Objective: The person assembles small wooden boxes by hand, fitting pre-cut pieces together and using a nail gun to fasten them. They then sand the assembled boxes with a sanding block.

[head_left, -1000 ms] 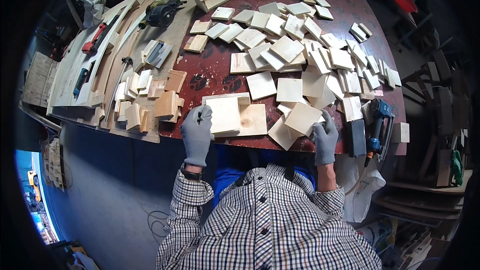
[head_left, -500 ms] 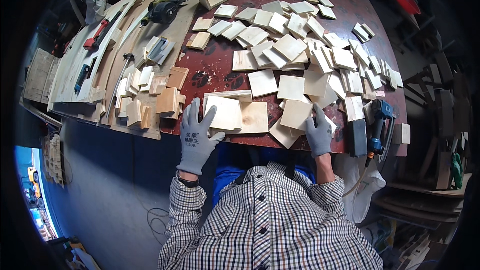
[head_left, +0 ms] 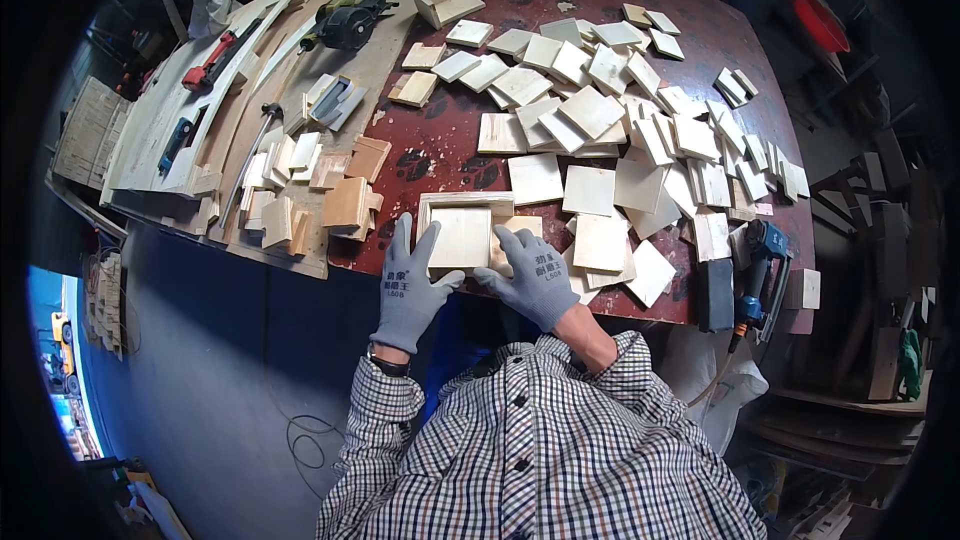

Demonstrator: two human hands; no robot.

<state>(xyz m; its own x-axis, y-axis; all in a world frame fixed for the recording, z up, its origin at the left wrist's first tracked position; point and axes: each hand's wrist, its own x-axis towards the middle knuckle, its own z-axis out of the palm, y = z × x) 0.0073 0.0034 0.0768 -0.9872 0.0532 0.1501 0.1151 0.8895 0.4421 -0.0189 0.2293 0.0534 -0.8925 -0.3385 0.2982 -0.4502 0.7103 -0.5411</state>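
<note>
A pale square wooden board [head_left: 460, 238] lies at the near edge of the red table, between my gloved hands. My left hand [head_left: 412, 292] grips its left side, with the index finger along that edge and the thumb by the near corner. On the right side is my right hand [head_left: 535, 278], its thumb near the front edge and its fingers at the right edge. Behind the board runs a narrow wooden strip [head_left: 466, 199], touching or nearly touching it. Another board [head_left: 528, 226] shows partly beneath my right fingers.
Many loose square boards [head_left: 590, 112] are heaped across the red tabletop [head_left: 440, 130]. A blue air nailer [head_left: 765, 250] sits at the right edge. To the left are wooden blocks [head_left: 345, 205], a hammer [head_left: 268, 112], a circular saw [head_left: 348, 22] and a red tool [head_left: 208, 62].
My right hand has moved left from the loose boards to the square board. That board now sits closer against the strip, and my left hand has closed in on its side.
</note>
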